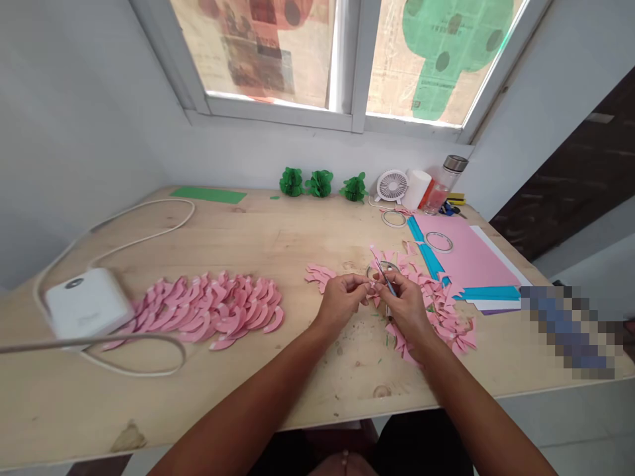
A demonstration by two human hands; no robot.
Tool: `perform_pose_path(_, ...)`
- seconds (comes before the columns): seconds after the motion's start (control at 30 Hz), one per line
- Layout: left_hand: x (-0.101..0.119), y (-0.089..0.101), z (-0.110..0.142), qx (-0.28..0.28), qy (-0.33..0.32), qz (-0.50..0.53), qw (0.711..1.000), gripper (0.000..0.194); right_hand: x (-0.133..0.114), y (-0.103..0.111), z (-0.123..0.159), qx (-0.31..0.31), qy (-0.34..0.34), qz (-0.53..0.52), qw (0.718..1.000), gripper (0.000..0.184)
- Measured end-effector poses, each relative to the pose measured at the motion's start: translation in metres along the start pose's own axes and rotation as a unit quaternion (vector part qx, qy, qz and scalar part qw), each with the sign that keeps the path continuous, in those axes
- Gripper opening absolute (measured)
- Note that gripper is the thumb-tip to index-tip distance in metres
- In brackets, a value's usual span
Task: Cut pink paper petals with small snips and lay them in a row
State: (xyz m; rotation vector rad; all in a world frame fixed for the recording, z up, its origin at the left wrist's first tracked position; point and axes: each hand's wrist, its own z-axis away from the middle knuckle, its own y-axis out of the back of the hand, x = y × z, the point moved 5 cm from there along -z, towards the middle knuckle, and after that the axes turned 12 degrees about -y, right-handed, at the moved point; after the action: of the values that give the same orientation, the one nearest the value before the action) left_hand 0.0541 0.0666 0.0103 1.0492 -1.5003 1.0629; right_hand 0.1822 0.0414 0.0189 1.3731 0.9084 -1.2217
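My left hand (341, 303) is closed in a pinch, its fingertips on a small pink paper piece (372, 283), mostly hidden by the fingers. Right beside it, my right hand (407, 309) is closed around slim metal scissors (381, 266), blades pointing up and away from me. The fingertips of both hands nearly meet. Loose pink paper scraps (454, 324) lie around and under my right hand. A few more pink pieces (320, 272) rest just beyond my left hand. To the left, curved pink paper pieces (213, 307) lie overlapped in rows.
A white box (86, 304) with a looping cable stands at left. Green paper ornaments (319, 184), a small fan (391, 186) and a glass bottle (444, 186) line the back. Pink sheets (471, 254), blue strips (429, 258) and a tape roll (439, 242) lie at right.
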Motion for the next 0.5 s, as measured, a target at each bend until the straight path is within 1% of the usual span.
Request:
perform_pose_path(0.17,0.0002,-0.0015,0.0,-0.006,0.004,0.023,1.0,0.014,-0.004,0.0005,-0.0007,0.011,0.048,0.023,0.999,0.011)
perform_pose_path(0.33,0.0018,-0.0015,-0.0003,-0.012,0.003,0.026,1.0,0.013,-0.0044,-0.0004,-0.0006,0.005,0.058,0.03,0.998,0.011)
perform_pose_path(0.5,0.0039,-0.0012,-0.0004,-0.024,-0.017,-0.003,1.0,0.015,-0.0055,-0.0003,-0.0006,0.005,0.07,0.049,0.996,0.012)
